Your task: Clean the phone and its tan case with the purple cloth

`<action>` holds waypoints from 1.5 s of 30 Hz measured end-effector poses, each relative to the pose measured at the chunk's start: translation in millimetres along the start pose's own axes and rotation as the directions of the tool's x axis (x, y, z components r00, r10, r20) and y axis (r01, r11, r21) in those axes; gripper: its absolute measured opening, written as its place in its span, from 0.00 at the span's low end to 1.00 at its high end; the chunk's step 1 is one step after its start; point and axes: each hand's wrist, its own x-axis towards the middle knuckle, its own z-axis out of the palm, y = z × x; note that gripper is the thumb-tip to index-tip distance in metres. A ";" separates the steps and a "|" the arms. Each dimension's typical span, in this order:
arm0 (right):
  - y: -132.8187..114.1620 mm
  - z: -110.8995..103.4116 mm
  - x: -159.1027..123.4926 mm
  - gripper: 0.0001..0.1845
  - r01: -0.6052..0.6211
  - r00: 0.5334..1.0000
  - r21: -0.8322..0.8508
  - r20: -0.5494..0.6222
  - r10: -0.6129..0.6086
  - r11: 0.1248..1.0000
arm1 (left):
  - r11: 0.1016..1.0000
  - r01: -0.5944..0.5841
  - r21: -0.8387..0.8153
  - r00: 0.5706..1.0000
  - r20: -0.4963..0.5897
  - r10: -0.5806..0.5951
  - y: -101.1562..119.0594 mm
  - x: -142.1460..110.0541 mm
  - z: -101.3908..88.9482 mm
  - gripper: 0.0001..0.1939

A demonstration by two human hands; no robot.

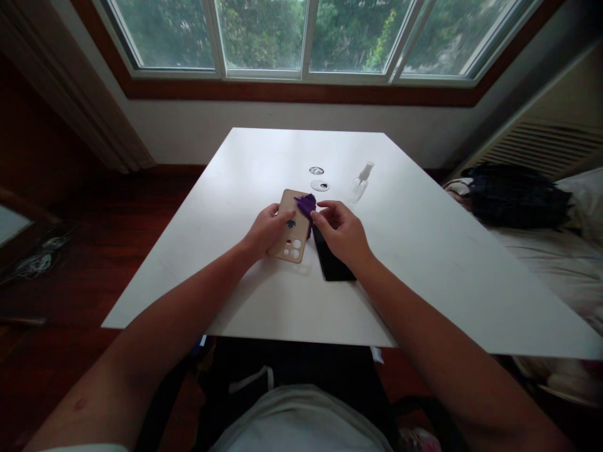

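Note:
My left hand grips a beige phone case by its left edge, with its outer back turned up. The case has a small dark leaf-like mark and several round camera holes near its lower end. A purple cloth lies bunched over the case's upper right corner and hangs down along its right edge. My right hand pinches the cloth between thumb and fingers beside the case. Under my right hand a black phone lies flat on the white table, partly covered by that hand.
Beyond the case, two small round objects lie on the table. A clear spray bottle stands to their right. At the far right a dark bag rests on a light cloth surface. Cables lie on the floor at left.

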 end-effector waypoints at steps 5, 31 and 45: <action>7.4 7.3 -1.2 0.19 -0.054 0.998 0.156 0.048 0.047 0.986 | 1.000 -0.020 0.006 0.998 0.055 0.020 -1.1 -1.2 1.2 0.18; 9.2 7.3 2.2 0.19 -0.158 0.986 0.182 -0.030 0.166 0.971 | 0.998 -0.062 0.029 0.997 0.049 0.061 -2.7 -3.0 5.9 0.15; -2.3 6.4 7.2 0.30 -0.333 0.913 0.625 0.026 0.408 0.706 | 0.987 -0.118 0.114 0.982 0.164 0.098 -5.3 -7.4 5.7 0.18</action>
